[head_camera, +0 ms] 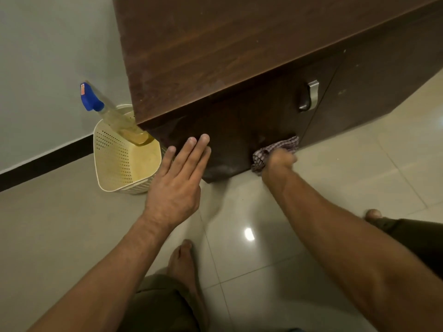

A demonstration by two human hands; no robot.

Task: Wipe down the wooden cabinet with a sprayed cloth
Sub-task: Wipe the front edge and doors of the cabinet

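Low on the front panel of the wooden cabinet (239,130), near the floor (335,188), the right hand (279,161) presses a checked cloth (282,147) against the wood. Grip of the right hand: closed around the bunched cloth, which sticks out above and to the left of the fist. Hand is motion-blurred, so finger placement cannot be read.

Left hand (177,185): flat and empty, fingers (199,149) extended and close together, tips at or just short of the lower left part of the panel. Contact cannot be confirmed; judged to be a brace. Both forearms reach forward and down. Bare feet stand on the tiles beneath.

Spray bottle (112,113), blue trigger head, leans in a cream perforated basket (119,161) on the floor, just left of the cabinet corner and close to the left hand.

Risks, judged:
- A wide leftward sweep or a shift of the left hand could knock the basket and tip the leaning bottle; cause is the small gap between them.
- The cloth trails close to the floor line; dragging it onto the tiles would pick up grit and smear it on the panel.
- Glossy tiles plus any spray drips under bare feet: slip hazard.
- The metal handle (311,95) sits up and to the right; a fast upward stroke could catch cloth or knuckles.
- The bunched cloth covers little area, so streaks or missed patches are likely.
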